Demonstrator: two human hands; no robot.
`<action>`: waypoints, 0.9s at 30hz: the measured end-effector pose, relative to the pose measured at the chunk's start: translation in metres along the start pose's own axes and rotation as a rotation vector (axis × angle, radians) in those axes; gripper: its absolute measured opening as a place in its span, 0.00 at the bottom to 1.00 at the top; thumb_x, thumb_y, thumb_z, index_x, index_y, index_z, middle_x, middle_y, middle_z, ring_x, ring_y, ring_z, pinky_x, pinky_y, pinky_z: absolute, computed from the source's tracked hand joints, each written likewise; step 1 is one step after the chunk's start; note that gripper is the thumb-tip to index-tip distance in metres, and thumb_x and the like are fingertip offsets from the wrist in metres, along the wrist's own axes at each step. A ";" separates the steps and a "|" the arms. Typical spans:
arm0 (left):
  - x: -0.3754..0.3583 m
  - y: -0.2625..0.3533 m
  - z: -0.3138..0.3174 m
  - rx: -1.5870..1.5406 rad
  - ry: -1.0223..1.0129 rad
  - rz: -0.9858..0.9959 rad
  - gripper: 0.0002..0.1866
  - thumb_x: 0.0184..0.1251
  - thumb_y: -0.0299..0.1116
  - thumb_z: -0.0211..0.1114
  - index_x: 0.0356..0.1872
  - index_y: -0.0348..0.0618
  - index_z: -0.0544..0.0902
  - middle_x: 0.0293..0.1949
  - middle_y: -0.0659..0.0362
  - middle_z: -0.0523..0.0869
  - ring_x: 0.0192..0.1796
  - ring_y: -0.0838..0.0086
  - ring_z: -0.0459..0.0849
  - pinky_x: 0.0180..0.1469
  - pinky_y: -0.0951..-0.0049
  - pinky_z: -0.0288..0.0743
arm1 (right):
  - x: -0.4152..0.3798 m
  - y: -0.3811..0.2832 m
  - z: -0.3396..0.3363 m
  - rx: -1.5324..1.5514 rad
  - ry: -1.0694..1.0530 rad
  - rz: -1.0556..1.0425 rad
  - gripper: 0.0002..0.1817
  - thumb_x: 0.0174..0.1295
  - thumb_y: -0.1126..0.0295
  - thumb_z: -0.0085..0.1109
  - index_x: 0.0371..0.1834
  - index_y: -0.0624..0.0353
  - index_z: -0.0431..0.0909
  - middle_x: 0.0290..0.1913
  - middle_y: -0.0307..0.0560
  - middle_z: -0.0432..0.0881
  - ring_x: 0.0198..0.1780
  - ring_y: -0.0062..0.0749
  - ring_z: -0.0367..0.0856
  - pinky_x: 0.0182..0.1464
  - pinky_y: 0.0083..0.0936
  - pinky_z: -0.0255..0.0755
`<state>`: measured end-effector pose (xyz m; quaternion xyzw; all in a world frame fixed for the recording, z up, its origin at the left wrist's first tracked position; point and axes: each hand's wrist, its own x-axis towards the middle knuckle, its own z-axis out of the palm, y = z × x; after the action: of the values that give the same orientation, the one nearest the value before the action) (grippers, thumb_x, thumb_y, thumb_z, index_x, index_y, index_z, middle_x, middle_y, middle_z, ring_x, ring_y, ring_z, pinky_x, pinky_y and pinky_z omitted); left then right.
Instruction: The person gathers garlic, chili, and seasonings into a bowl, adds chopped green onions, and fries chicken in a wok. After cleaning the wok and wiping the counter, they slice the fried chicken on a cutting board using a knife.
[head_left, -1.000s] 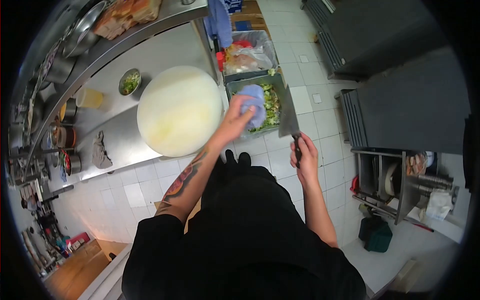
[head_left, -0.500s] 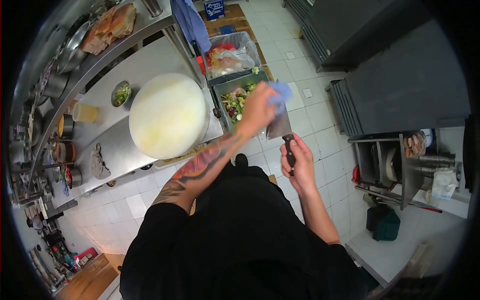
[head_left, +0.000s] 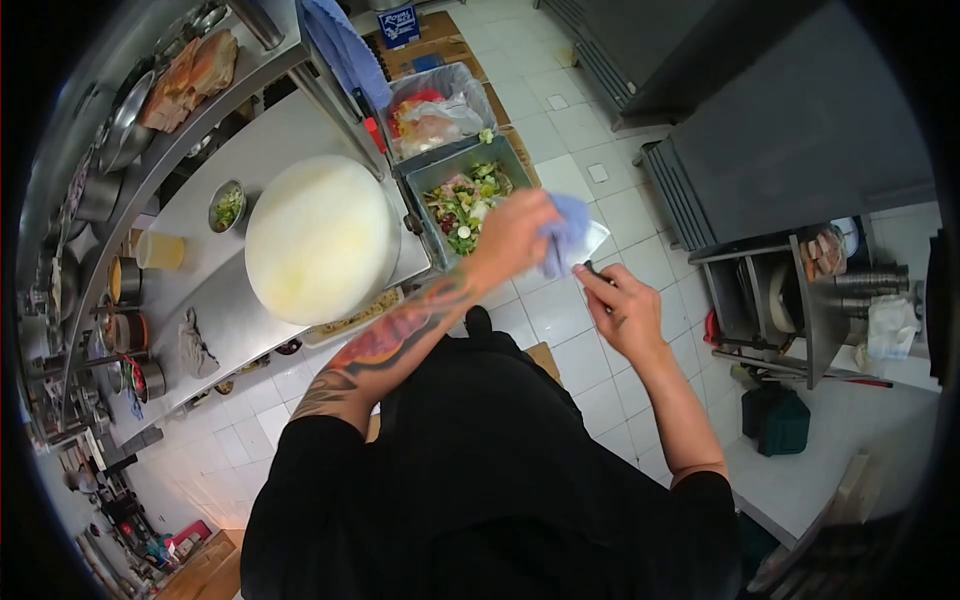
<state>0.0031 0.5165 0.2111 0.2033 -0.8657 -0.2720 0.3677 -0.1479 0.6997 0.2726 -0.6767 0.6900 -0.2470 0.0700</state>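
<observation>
My left hand (head_left: 516, 234), at the end of a tattooed forearm, is closed on a blue cloth (head_left: 570, 225) that lies against the blade of a cleaver (head_left: 596, 240). The cloth hides most of the blade, and a bright corner shows at its right. My right hand (head_left: 628, 312) is closed round the cleaver's dark handle, which my fingers mostly cover. To the left of the cloth is a grey bin (head_left: 411, 206) of vegetable scraps. Further left a round white cutting board (head_left: 318, 240) lies on the steel counter (head_left: 212, 290).
A bin lined with plastic (head_left: 478, 98) stands beyond the scraps. On the counter are a small bowl of chopped greens (head_left: 228, 206), a yellow container (head_left: 161, 250) and a grey rag (head_left: 195, 345). A shelf with raw meat (head_left: 192, 80) overhangs the counter. Dark cabinets (head_left: 790, 150) stand at right.
The cleaver has turned in my right hand, so its handle and wide blade face show less. The cloth in my left hand has moved down over the blade. The view has shifted slightly.
</observation>
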 end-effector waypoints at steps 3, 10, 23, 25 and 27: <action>0.006 -0.078 0.004 0.193 0.031 -0.291 0.14 0.53 0.26 0.67 0.44 0.44 0.85 0.39 0.53 0.83 0.45 0.59 0.84 0.44 0.62 0.79 | -0.014 0.002 -0.016 -0.118 -0.038 0.084 0.20 0.54 0.77 0.66 0.50 0.46 0.86 0.34 0.41 0.81 0.32 0.39 0.82 0.33 0.32 0.76; -0.091 -0.067 -0.091 -0.314 0.356 -0.718 0.17 0.62 0.34 0.69 0.49 0.37 0.82 0.41 0.51 0.86 0.40 0.66 0.84 0.48 0.66 0.78 | -0.065 0.045 0.023 -0.077 0.041 0.548 0.21 0.60 0.77 0.61 0.59 0.61 0.79 0.48 0.55 0.86 0.46 0.40 0.87 0.50 0.30 0.78; -0.416 -0.129 -0.357 -0.400 0.937 -0.823 0.39 0.67 0.37 0.69 0.73 0.34 0.59 0.64 0.45 0.72 0.69 0.60 0.70 0.67 0.66 0.69 | 0.072 -0.220 0.286 0.147 0.108 -0.024 0.25 0.66 0.69 0.59 0.67 0.60 0.74 0.59 0.60 0.82 0.56 0.54 0.82 0.57 0.37 0.76; -0.460 -0.151 -0.368 -0.002 0.687 -0.828 0.42 0.66 0.40 0.70 0.75 0.36 0.57 0.65 0.43 0.72 0.68 0.58 0.73 0.63 0.66 0.73 | 0.098 -0.228 0.311 -0.051 0.160 -0.018 0.25 0.67 0.65 0.58 0.68 0.56 0.74 0.58 0.57 0.83 0.55 0.53 0.82 0.54 0.39 0.76; -0.485 -0.109 -0.400 -0.096 0.648 -0.900 0.43 0.67 0.42 0.70 0.76 0.39 0.56 0.68 0.43 0.71 0.67 0.55 0.75 0.62 0.65 0.75 | 0.114 -0.232 0.330 -0.162 0.152 0.010 0.26 0.67 0.62 0.58 0.68 0.51 0.73 0.54 0.57 0.82 0.52 0.55 0.82 0.51 0.44 0.77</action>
<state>0.6320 0.5716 0.1211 0.6093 -0.5228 -0.3649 0.4716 0.1946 0.5163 0.1140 -0.6560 0.7144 -0.2407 -0.0364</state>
